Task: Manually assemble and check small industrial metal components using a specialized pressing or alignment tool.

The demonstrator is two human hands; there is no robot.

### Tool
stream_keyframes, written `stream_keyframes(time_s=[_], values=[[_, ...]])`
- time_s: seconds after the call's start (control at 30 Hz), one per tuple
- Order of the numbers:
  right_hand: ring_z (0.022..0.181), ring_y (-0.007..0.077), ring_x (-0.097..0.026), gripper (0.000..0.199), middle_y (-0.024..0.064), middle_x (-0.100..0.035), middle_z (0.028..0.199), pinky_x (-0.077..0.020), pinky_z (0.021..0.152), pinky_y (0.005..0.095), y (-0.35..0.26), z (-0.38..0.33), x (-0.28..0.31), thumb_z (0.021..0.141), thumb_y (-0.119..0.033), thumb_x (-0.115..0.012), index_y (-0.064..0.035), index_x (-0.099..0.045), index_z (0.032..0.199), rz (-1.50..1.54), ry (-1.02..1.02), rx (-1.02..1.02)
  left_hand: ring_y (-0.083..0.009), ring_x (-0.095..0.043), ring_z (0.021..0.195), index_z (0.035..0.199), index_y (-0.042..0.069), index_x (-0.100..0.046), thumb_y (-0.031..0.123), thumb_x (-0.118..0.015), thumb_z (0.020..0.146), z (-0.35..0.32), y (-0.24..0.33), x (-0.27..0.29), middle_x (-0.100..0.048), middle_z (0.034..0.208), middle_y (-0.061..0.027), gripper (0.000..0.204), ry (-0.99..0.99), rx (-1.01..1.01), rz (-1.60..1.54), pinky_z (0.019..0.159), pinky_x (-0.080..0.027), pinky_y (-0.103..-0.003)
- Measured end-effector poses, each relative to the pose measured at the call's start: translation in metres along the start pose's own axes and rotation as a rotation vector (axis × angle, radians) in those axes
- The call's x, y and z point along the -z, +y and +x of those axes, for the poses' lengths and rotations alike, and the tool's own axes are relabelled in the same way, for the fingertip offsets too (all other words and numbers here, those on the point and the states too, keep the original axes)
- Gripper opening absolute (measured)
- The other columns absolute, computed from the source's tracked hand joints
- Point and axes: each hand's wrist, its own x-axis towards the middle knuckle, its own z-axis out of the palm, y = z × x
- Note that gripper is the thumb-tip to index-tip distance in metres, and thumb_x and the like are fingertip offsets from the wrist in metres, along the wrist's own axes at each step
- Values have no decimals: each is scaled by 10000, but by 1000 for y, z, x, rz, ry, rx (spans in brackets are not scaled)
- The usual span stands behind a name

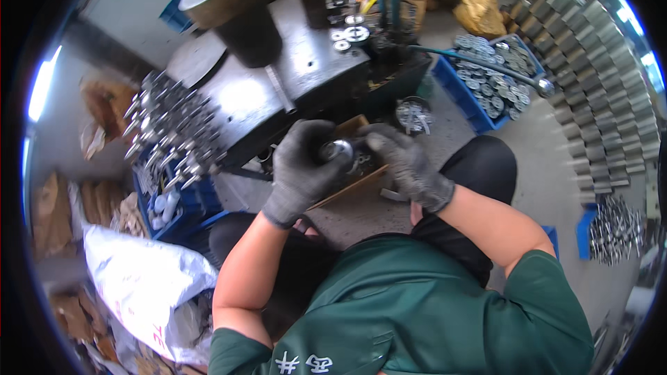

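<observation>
My left hand (303, 170), in a grey work glove, is closed around a shiny round metal part (338, 151), its face turned up. Most of the part is hidden by the fingers. My right hand (411, 167), gloved alike, is just to its right with the fingers curled and thumb pressed in. Whatever those fingers may pinch is too hidden to name. Beneath both hands stands an open box (367, 182) with small metal pieces inside.
Ahead is a steel bench (306, 45) with a dark press column. Spiky metal shafts (174, 125) pile on its left. A blue crate (479, 121) of metal discs sits right, near stacked metal cylinders (604, 90). A white sack (142, 285) lies at left.
</observation>
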Motion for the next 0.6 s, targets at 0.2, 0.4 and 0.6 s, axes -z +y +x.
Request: stream_keyframes(time_s=[0.2, 0.4, 0.6], values=[[817, 48, -547, 376, -35, -608, 902, -499, 747, 263, 35, 22, -16, 1091, -423, -477, -99, -645, 1002, 223, -300, -11, -135, -629, 980, 1223, -16, -594, 19, -769, 828, -10, -11, 6, -651, 1076, -64, 433, -32, 140, -258, 889, -518, -278], [780, 104, -644, 351, 11, -631, 826, -522, 657, 294, -1, 6, -6, 1083, -403, -488, -101, -655, 1017, 10, -239, -147, -204, -616, 1123, 1286, -13, -580, 27, -635, 838, -5, -21, 3, -644, 1202, -105, 454, -120, 31, -347, 1033, -471, -349], [778, 113, -673, 271, 50, -676, 924, -549, 621, 260, -41, -12, 30, 1026, -314, -620, -63, -680, 1107, 124, -164, 581, -188, -614, 1152, 1336, 2, -578, -34, -571, 895, -1, -82, 14, -654, 1225, -90, 443, -147, 176, -335, 1034, -479, -336]])
